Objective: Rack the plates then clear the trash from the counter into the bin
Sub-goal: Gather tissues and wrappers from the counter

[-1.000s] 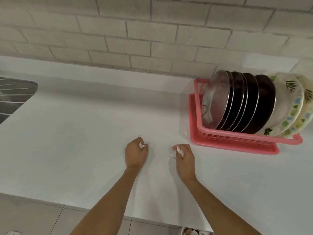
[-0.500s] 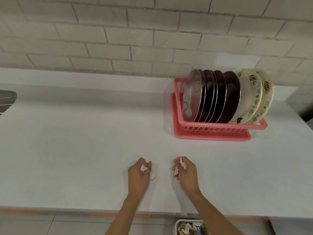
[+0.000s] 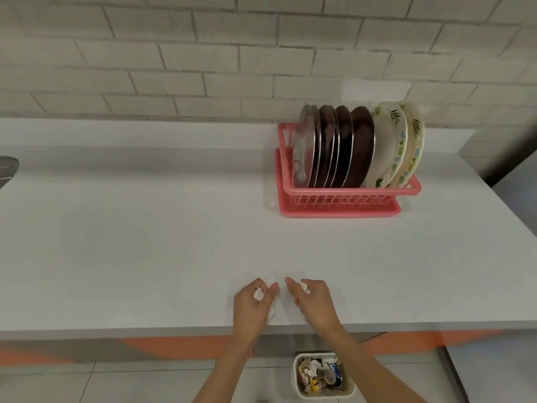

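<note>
near the bottom middle of the frame both hands hovered over the front edge of the white counter, close together with their fingertips almost meeting. the left hand had its fingers curled round a small crumpled white paper scrap, and a further bit of white showed just under its palm, at its right side. the right hand pinched a second white scrap between thumb and fingers.

below the hands, at the bottom of the frame right of centre, a small pale bin stood on the tiled floor, under the counter's edge, already holding mixed wrappers and crumpled paper.

in the upper right, a pink dish rack sat on its pink tray at the back of the counter, against the grey brick wall. the plates stood on edge in it: steel-rimmed dark plates on the left side and two cream plates with leaf patterns on the right, leaning rightward. a grey curved shape cut into the left edge of the frame; what it was could not be told.
</note>
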`<action>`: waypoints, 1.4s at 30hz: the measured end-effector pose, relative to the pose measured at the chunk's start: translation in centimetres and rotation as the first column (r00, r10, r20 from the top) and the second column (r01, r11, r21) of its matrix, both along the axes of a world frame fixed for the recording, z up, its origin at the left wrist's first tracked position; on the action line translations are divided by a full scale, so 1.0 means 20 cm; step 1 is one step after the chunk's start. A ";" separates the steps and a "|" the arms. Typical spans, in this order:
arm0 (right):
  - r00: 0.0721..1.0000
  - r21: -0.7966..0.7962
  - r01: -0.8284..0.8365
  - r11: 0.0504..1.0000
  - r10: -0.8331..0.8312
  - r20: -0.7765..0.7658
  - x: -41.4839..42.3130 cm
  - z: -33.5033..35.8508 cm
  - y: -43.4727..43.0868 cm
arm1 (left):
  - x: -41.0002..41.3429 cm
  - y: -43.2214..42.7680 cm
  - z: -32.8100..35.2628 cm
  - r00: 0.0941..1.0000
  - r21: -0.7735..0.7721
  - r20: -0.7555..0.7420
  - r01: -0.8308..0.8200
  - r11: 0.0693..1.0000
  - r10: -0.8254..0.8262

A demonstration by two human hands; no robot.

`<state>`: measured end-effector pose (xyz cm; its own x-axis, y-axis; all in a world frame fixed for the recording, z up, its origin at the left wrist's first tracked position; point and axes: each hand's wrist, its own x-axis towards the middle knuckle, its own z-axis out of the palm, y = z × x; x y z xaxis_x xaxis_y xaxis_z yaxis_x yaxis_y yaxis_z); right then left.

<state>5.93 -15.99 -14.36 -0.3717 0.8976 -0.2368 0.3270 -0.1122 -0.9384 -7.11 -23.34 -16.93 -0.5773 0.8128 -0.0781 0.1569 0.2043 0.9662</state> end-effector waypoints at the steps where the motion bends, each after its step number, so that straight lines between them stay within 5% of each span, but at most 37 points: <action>1: 1.000 -0.003 0.008 1.000 -0.008 0.004 0.04 0.00 -0.02 | 0.04 -0.02 0.01 1.000 -0.007 0.018 0.018 1.000 -0.018; 10: 0.998 -0.064 0.045 0.997 -0.047 -0.036 0.63 -0.01 -0.27 | 0.56 -0.25 0.10 0.958 -0.096 0.282 0.085 0.992 -0.055; 23: 0.994 -0.125 -0.081 0.989 0.090 0.068 1.55 -0.15 -0.78 | 1.38 -0.73 0.06 0.967 -0.330 0.221 0.196 0.924 -0.126; 42: 0.979 -0.315 0.042 0.948 0.024 0.203 1.50 -0.25 -1.06 | 1.38 -0.99 -0.06 0.925 -0.402 0.353 0.285 0.870 -0.140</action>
<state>35.98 -37.14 -19.29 -0.2793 0.7668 -0.5780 0.5029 -0.3960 -0.7683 20.45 -43.22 -18.22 -0.2825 0.7512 -0.5966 -0.0389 0.6125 0.7895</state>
